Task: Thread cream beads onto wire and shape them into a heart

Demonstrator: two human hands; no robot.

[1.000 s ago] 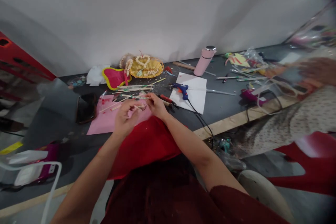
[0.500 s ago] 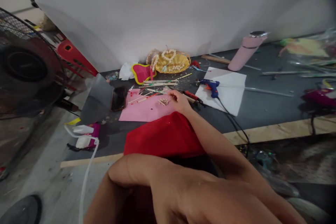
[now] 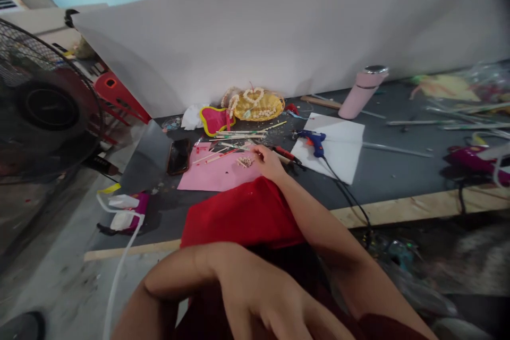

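Observation:
My right hand (image 3: 270, 163) rests on the work table at the right edge of a pink sheet (image 3: 215, 172). Its fingers are loosely curved with a gap between them, and nothing shows in them. Just left of the fingertips is a small pile of short pale pieces (image 3: 245, 162). Thin sticks (image 3: 217, 155) lie across the sheet's far part. Close to the camera, my left hand (image 3: 266, 292) is raised with its back up and fingers apart, touching no object I can see; its fingertips run out of view. A red cloth (image 3: 243, 212) lies between my arms at the table's front.
A blue glue gun (image 3: 314, 142) lies on white paper (image 3: 342, 162), its cord crossing the front edge. Behind are a yellow basket (image 3: 263, 109) and a pink bottle (image 3: 362, 93). A phone (image 3: 179, 156) lies left; a fan (image 3: 48, 109) stands beyond. Red-handled pliers (image 3: 287, 155) lie beside my right hand.
The camera view has tilted up and shifted slightly. My left hand has moved down and left in view, showing more of its fingers. My right hand stays at the sheet's edge.

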